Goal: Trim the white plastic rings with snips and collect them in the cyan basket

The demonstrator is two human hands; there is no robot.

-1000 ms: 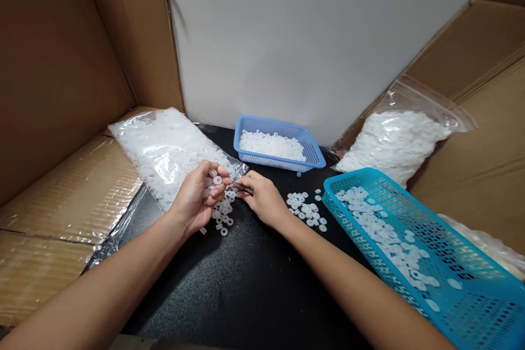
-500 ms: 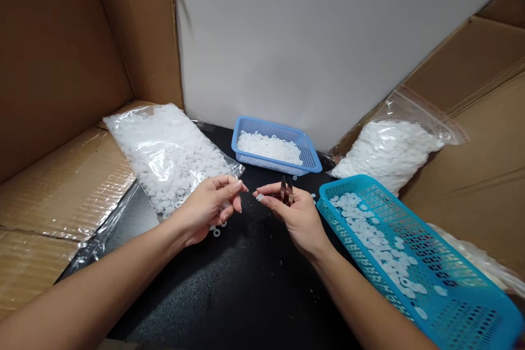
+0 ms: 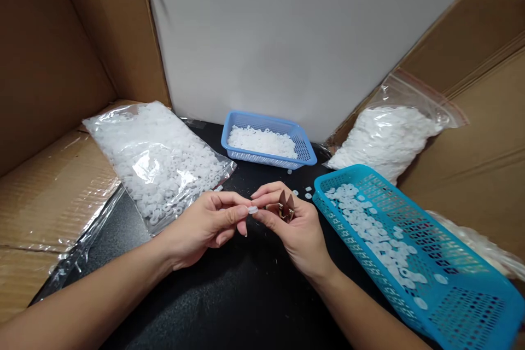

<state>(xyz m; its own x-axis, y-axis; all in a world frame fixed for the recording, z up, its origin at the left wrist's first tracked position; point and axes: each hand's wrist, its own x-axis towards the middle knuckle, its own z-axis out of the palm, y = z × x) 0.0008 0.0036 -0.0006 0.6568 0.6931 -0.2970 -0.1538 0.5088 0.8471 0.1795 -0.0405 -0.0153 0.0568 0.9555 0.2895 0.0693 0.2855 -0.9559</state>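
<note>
At the middle of the view my two hands meet at their fingertips over the black table. A small white round plastic piece sits between them. My left hand pinches it with thumb and forefinger. My right hand grips its other side the same way. Small snips are tucked in the palm of my right hand, their two dark pointed blades apart and sticking up. The lower part of the snips is hidden by the hand, and fingers cover part of the white piece.
A clear bag of white rings lies left. A blue basket with small white rings stands behind my hands. The turquoise basket at right holds white discs. Another bag of white pieces leans on cardboard. Several loose pieces lie on the black table.
My left hand has come over to my right, and its fingers have closed on the white piece that the right hand was pinching. The snips stay in my right hand.
</note>
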